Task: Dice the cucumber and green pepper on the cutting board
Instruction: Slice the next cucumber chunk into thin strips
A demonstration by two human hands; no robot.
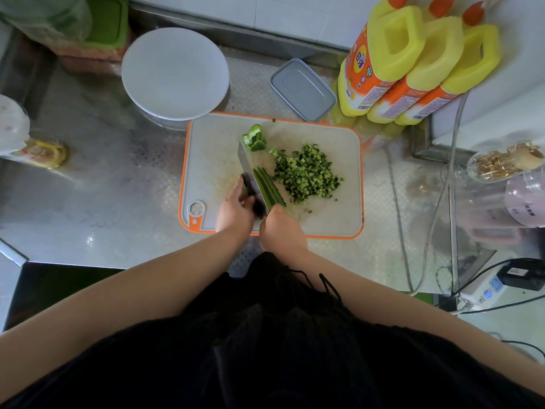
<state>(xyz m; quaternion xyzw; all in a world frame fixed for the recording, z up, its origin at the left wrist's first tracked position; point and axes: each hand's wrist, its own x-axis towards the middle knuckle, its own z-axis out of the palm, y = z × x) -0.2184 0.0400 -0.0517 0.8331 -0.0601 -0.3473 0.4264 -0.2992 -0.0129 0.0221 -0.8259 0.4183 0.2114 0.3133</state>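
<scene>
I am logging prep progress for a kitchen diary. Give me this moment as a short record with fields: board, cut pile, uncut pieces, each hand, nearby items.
board: white plastic cutting board with orange rim on a steel counter
cut pile: heap of small green cucumber dice on the board's right half
uncut pieces: long green cucumber strips beside the blade; green pepper chunk at the far edge
left hand: grips the dark-handled cleaver
right hand: fingertips on the strips' near end
nearby items: round white plate; grey lidded box; three yellow bottles
</scene>
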